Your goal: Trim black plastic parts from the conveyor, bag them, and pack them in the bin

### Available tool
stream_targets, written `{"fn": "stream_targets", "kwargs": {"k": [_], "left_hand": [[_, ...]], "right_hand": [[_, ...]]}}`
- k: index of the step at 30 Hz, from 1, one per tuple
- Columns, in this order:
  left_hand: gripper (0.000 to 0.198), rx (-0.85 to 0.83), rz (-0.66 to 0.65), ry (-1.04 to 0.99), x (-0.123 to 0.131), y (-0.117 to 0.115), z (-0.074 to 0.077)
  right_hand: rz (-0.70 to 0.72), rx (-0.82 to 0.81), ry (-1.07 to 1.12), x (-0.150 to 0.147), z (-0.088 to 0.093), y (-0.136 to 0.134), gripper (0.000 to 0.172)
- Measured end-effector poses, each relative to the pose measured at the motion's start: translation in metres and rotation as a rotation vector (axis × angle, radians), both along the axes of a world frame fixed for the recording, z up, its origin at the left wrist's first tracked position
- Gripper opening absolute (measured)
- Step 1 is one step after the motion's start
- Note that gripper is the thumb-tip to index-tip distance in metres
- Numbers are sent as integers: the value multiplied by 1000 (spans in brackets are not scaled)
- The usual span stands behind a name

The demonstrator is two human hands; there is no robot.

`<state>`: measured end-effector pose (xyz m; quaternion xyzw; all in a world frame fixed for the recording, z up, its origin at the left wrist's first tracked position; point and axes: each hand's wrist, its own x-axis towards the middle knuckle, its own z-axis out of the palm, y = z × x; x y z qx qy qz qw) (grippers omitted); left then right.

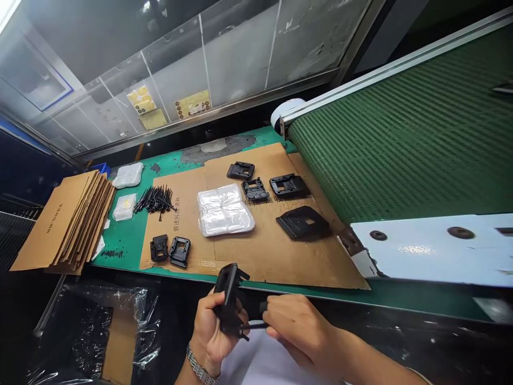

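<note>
My left hand (210,329) grips a black plastic frame part (229,297) upright, below the table's near edge. My right hand (294,326) is closed in a pinch on a thin black tie-like strip (253,324) that touches the part's lower end. On the cardboard sheet (256,251) ahead lie several more black plastic parts: two small ones (170,250) at the near left, a flat plate (303,223) at the right and three (262,184) further back. A bundle of black ties (155,199) lies at the left.
A stack of clear bags (225,210) sits mid-sheet, with two smaller bag packs (127,175) at the far left. Folded cardboard (68,219) is piled at the left table end. A green conveyor belt (409,133) rises on the right. A plastic-lined box (96,331) stands below left.
</note>
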<state>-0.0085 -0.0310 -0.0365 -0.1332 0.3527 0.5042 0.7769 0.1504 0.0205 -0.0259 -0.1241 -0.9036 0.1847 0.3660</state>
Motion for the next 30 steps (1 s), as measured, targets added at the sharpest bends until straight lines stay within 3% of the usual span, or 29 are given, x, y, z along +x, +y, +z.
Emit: {"fn": "stream_targets", "kwargs": {"k": [3,8,11,14,17,21,26,30], "left_hand": [[7,29,57,81,5,0,1],[7,120,134,173,15,-4,4],[12,156,91,244,14,-6,4],[40,259,-45,351,5,-8,0],[58,426,-227,496,-5,-9,-4],[48,544,-263,693,-12,-10,-3],[44,482,-224,807,-12,-15,-11],[42,331,-244,639,-14,-18,-22]], "right_hand": [[-127,-72,30,-4,-2,-5,36],[-208,-134,8,-7,-4,-1,33],[-274,-231,-6,-5,-10,8,33],[-319,-356,-25,-2,-15,17,34],[-225,-425,9,3,-14,21,36],[-22,-415,35,6,-1,16,35],[64,-384,28,3,9,8,33],[89,-370,8,0,6,5,31]]}}
